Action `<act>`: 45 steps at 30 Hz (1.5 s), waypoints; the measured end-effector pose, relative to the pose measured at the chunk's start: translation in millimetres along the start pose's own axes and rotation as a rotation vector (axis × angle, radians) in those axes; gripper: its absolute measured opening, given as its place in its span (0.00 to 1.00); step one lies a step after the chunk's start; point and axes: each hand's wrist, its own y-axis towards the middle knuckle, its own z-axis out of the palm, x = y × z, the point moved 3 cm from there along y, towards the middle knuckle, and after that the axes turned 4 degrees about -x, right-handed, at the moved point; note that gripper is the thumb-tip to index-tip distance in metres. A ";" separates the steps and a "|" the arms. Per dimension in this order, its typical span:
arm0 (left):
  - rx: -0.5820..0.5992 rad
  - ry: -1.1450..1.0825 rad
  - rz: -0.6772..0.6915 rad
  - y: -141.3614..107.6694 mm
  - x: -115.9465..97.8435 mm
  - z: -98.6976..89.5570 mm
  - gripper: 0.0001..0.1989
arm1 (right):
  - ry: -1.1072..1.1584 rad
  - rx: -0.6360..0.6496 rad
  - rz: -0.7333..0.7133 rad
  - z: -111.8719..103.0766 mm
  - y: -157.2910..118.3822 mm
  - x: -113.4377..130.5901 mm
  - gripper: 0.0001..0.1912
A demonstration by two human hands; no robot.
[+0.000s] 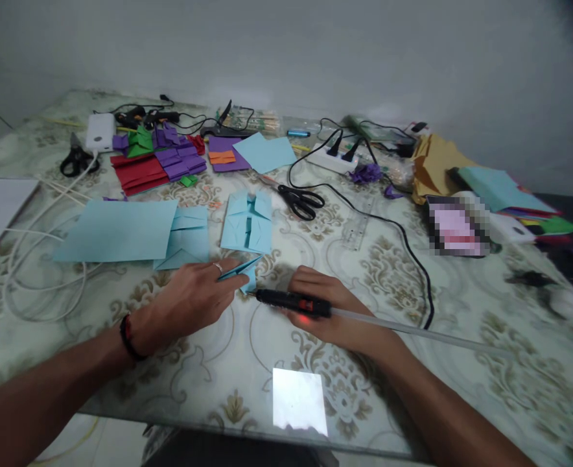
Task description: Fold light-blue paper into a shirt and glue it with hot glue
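My left hand, with a ring and a dark bracelet, pinches a small folded light blue paper piece. In my right hand is a black glue gun with a red light and a long clear glue stick out of its back. The nozzle points left, at the lower edge of the folded piece; whether it touches is too small to tell. Just beyond my hands lies a folded light blue paper panel. A flat blue sheet partly covers another folded blue piece to the left.
Black-handled scissors lie past the panel, near a clear ruler. A white power strip has a black cord running right. Purple folded paper, a white power bank and a white cable stand left; brown paper is right.
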 end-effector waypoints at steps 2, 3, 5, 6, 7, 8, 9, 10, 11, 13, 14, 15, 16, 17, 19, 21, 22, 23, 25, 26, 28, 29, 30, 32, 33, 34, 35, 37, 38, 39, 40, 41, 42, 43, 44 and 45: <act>0.002 -0.003 0.012 0.6 -1.3 -0.4 0.10 | 0.000 0.006 0.001 0.5 -0.4 -0.7 0.11; -0.001 -0.007 0.023 0.9 -2.1 -0.7 0.10 | 0.001 0.018 0.006 0.9 -0.6 -1.1 0.11; -0.009 -0.012 0.042 1.1 -3.4 -1.2 0.10 | 0.001 0.037 0.015 1.5 -1.1 -1.9 0.10; -0.010 -0.012 0.046 1.1 -3.6 -1.2 0.10 | 0.004 0.041 0.015 1.7 -1.4 -2.3 0.09; -0.007 -0.012 0.048 1.1 -3.8 -1.0 0.10 | 0.009 0.041 0.014 1.8 -1.8 -2.6 0.08; -0.004 -0.013 0.051 1.0 -3.9 -0.9 0.10 | 0.015 0.041 0.013 2.1 -2.2 -3.0 0.07; 0.001 -0.016 0.053 1.1 -4.0 -0.7 0.11 | 0.018 0.040 0.015 2.6 -2.6 -3.6 0.07; 0.003 -0.019 0.055 1.2 -4.1 -0.7 0.11 | 0.020 0.038 0.019 3.1 -3.0 -4.3 0.06; 0.002 -0.021 0.056 1.4 -4.2 -0.8 0.12 | 0.020 0.036 0.024 3.8 -3.4 -5.1 0.06; -0.008 -0.023 0.061 2.0 -4.7 -1.3 0.12 | 0.018 0.032 0.030 5.2 -4.0 -6.4 0.08; -0.016 -0.023 0.063 2.4 -5.0 -1.7 0.12 | 0.014 0.032 0.031 5.9 -4.0 -6.8 0.09; -0.021 -0.023 0.067 2.6 -5.3 -2.1 0.12 | 0.009 0.034 0.034 6.6 -4.0 -7.1 0.10; -0.025 -0.024 0.069 2.8 -5.6 -2.4 0.13 | 0.002 0.038 0.035 7.2 -3.9 -7.1 0.11; -0.025 -0.025 0.069 2.9 -5.8 -2.6 0.13 | -0.005 0.044 0.036 7.9 -3.7 -7.0 0.12; -0.021 -0.027 0.064 2.9 -5.8 -2.9 0.14 | -0.022 0.051 0.036 9.1 -3.5 -6.6 0.12; -0.024 -0.031 0.064 2.8 -5.9 -3.4 0.15 | -0.036 0.049 0.032 10.4 -3.7 -6.5 0.12; -0.030 -0.034 0.067 2.8 -6.1 -3.8 0.16 | -0.040 0.032 0.029 10.6 -4.0 -6.7 0.12; -0.034 -0.035 0.068 2.9 -6.2 -4.1 0.16 | -0.042 0.014 0.027 10.7 -4.3 -7.0 0.11; -0.044 -0.033 0.068 3.1 -6.4 -4.7 0.15 | -0.047 -0.004 0.021 11.2 -5.1 -7.6 0.12; -0.046 -0.030 0.068 3.3 -6.4 -4.8 0.15 | -0.050 -0.004 0.020 11.4 -5.3 -7.9 0.11; -0.052 -0.026 0.072 3.4 -6.3 -4.7 0.15 | -0.059 0.010 0.026 11.8 -5.6 -8.4 0.11; -0.056 -0.027 0.078 3.4 -6.2 -4.5 0.15 | -0.059 0.010 0.028 11.6 -5.6 -8.5 0.11; -0.062 -0.031 0.084 3.4 -6.1 -4.3 0.15 | -0.057 0.009 0.030 11.4 -5.6 -8.7 0.11; -0.063 -0.036 0.083 3.4 -5.5 -3.6 0.15 | -0.057 0.020 0.036 11.4 -5.9 -9.1 0.11; -0.062 -0.038 0.082 3.4 -5.2 -3.4 0.16 | -0.062 0.028 0.040 11.7 -6.1 -9.3 0.11; -0.060 -0.040 0.080 3.4 -5.1 -3.2 0.16 | -0.070 0.035 0.044 12.1 -6.5 -9.7 0.11; -0.059 -0.040 0.078 3.4 -5.0 -3.1 0.16 | -0.079 0.038 0.049 12.5 -6.9 -10.0 0.10; -0.056 -0.040 0.077 3.4 -5.3 -3.2 0.16 | -0.091 0.022 0.058 12.5 -7.6 -10.3 0.08; -0.054 -0.038 0.074 3.4 -5.4 -3.3 0.16 | -0.090 0.016 0.058 12.5 -7.8 -10.2 0.08; -0.055 -0.036 0.072 3.4 -5.5 -3.5 0.16 | -0.086 0.013 0.057 12.4 -7.7 -10.0 0.08; -0.057 -0.035 0.072 3.3 -5.7 -3.6 0.16 | -0.081 0.010 0.056 11.9 -7.5 -9.8 0.09; -0.057 -0.034 0.072 3.2 -5.8 -3.7 0.16 | -0.074 0.012 0.055 11.4 -7.0 -9.5 0.09; -0.060 -0.033 0.073 3.0 -5.8 -3.7 0.16 | -0.068 0.024 0.054 10.7 -6.4 -9.3 0.10; -0.061 -0.033 0.073 2.8 -5.6 -3.6 0.15 | -0.063 0.032 0.053 9.7 -5.8 -9.1 0.10; -0.062 -0.035 0.075 2.7 -5.4 -3.4 0.15 | -0.059 0.039 0.051 8.5 -5.3 -9.0 0.10; -0.057 -0.036 0.072 2.5 -5.0 -2.9 0.15 | -0.057 0.045 0.049 7.1 -4.9 -9.1 0.10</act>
